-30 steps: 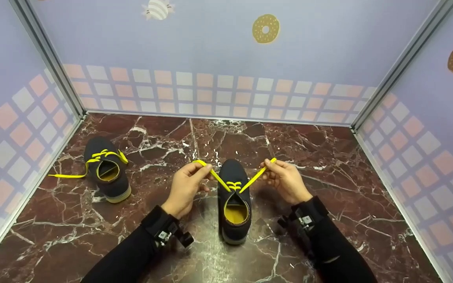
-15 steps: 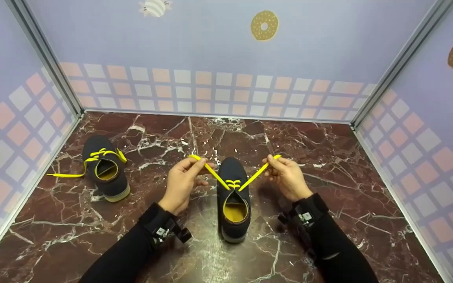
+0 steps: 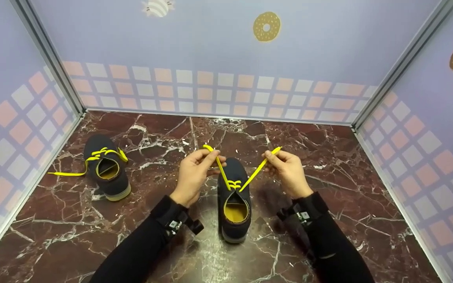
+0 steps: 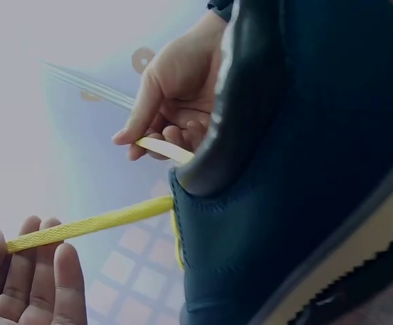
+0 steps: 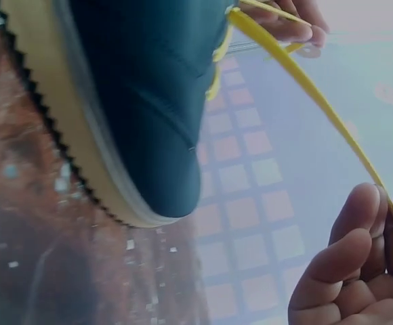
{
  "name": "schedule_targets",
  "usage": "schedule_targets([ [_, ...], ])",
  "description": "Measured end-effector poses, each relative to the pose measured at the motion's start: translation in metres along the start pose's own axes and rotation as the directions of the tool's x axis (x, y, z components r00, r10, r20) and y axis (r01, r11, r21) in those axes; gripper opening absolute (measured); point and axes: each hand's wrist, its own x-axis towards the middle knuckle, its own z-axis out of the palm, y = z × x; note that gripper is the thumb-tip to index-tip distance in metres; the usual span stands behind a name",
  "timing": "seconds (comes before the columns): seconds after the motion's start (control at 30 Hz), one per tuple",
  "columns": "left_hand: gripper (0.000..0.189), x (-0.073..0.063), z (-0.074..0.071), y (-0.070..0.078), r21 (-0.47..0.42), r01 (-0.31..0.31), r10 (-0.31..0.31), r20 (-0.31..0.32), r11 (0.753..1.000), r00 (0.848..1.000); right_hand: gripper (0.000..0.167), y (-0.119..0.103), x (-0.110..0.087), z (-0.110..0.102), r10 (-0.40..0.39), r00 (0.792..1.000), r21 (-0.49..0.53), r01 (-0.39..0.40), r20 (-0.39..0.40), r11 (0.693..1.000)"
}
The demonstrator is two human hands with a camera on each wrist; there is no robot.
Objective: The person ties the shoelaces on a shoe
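Note:
A dark shoe [image 3: 234,232] with a yellow lining stands on the table between my hands, toe pointing away. Its yellow lace runs through the eyelets, and both ends rise from the top of the lacing in a V. My left hand [image 3: 193,175] pinches the left lace end [image 4: 91,225] between thumb and fingers, up beside the toe. On the other side, my right hand [image 3: 289,173] pinches the right lace end [image 5: 312,88], whose tip sticks out past the thumb. In the left wrist view the shoe's side [image 4: 318,135] fills much of the picture.
A matching dark shoe [image 3: 118,186] stands at the left, its yellow lace [image 3: 67,175] loose and trailing toward the left wall. Patterned panels [image 3: 226,47] enclose the brown marbled tabletop [image 3: 348,181] at the back and both sides.
Both hands first spread slightly apart with the lace ends. Since then my left hand has come inward and up toward the toe, so its lace stands steeper; the right has risen slightly.

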Motion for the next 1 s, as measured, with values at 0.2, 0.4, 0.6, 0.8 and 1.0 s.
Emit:
schedule_targets([
  [0.2,0.018,0.003,0.004,0.006,0.032,-0.022,0.02,0.06,0.999,0.998,0.021,-0.012,0.003,0.01,-0.061,0.998,-0.06,0.062,0.015,0.996],
  [0.4,0.016,0.007,0.004,0.008,0.027,-0.009,0.005,0.144,1.0,0.99,0.02,-0.02,0.006,0.021,-0.04,0.998,0.012,0.04,0.049,0.999],
  [0.6,0.015,0.01,0.005,0.008,0.002,0.005,-0.005,0.135,1.0,0.991,0.021,-0.024,0.011,0.028,-0.003,0.998,0.073,-0.001,0.057,0.997],
  [0.8,0.013,0.014,0.007,0.006,0.054,0.025,-0.032,0.127,0.998,0.991,0.027,-0.026,0.011,0.031,-0.031,0.997,0.013,0.03,0.076,0.999],
  [1.0,0.023,0.013,0.008,0.003,0.237,0.001,-0.043,0.17,0.971,0.984,0.03,-0.026,0.008,0.031,-0.086,0.99,-0.042,0.091,0.111,0.995],
])
